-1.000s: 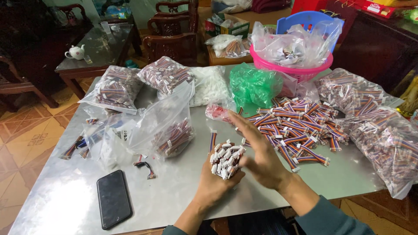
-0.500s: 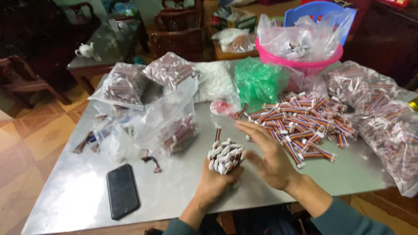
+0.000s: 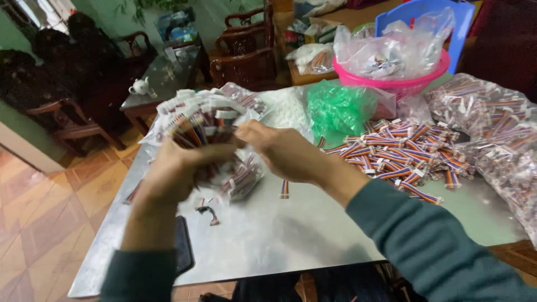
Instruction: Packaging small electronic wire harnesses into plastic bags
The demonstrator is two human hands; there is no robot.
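In the head view, above the near edge of the metal worktop (image 3: 291, 235), the left hand (image 3: 179, 170) was raised and closed around a thick bundle of short multicoloured wire leads (image 3: 198, 120), their white connector ends fanned out above its fingers. The right hand (image 3: 282, 151) had come in from the right and met the bundle's upper right side, its fingertips pinched on the leads or on something thin at their tips; whether it held a band or only the wires could not be told. Under and just behind the two hands lay a clear bag (image 3: 240, 176) partly filled with similar leads, and a single loose lead (image 3: 284, 189) lay on the worktop just below the right hand. A small dark scrap of wire (image 3: 208, 212) lay below the left hand, and a dark phone (image 3: 183, 251) showed beside the left forearm.

To the right of the right hand a large loose heap of leads (image 3: 403, 154) was spread on the worktop, and further right were full clear bags (image 3: 492, 123). Beyond the hands stood a green bag (image 3: 338, 106) and a pink basket (image 3: 403, 84).

As a judgement, one handful was gathered and being evened or secured, several bags looked finished, and the sizeable loose heap suggested much was left to bundle
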